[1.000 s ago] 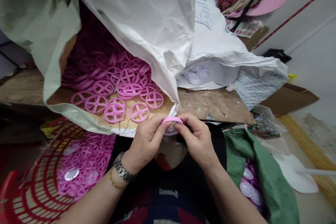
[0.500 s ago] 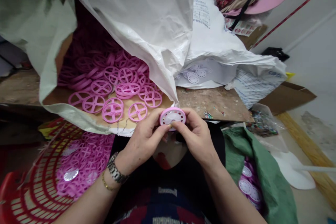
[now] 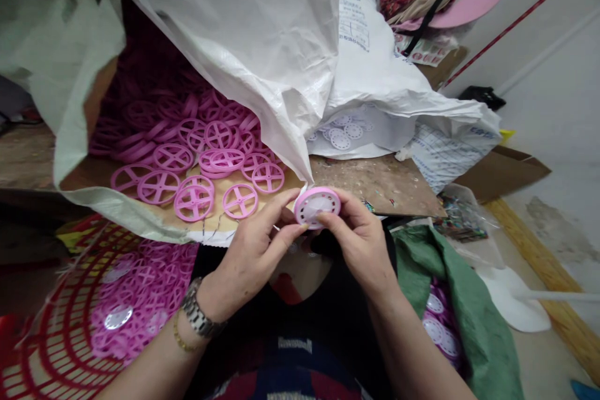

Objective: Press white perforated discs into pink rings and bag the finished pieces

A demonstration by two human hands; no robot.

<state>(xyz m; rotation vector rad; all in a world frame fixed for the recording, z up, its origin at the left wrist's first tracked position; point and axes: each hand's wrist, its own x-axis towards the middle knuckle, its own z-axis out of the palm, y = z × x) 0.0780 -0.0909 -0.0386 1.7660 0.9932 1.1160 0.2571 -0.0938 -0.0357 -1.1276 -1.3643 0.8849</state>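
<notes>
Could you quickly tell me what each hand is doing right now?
Left hand: shut on the wheel.
Right hand: shut on the wheel.

Head cam, looks fwd/down, close over lap.

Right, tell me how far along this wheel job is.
Done: finished pink wheels with white discs lie in the red basket and the green bag. In hand: left hand and right hand together hold one pink wheel, its white disc facing up. Left: a big heap of open-spoked pink wheels in the sack, plus loose white discs.
</notes>
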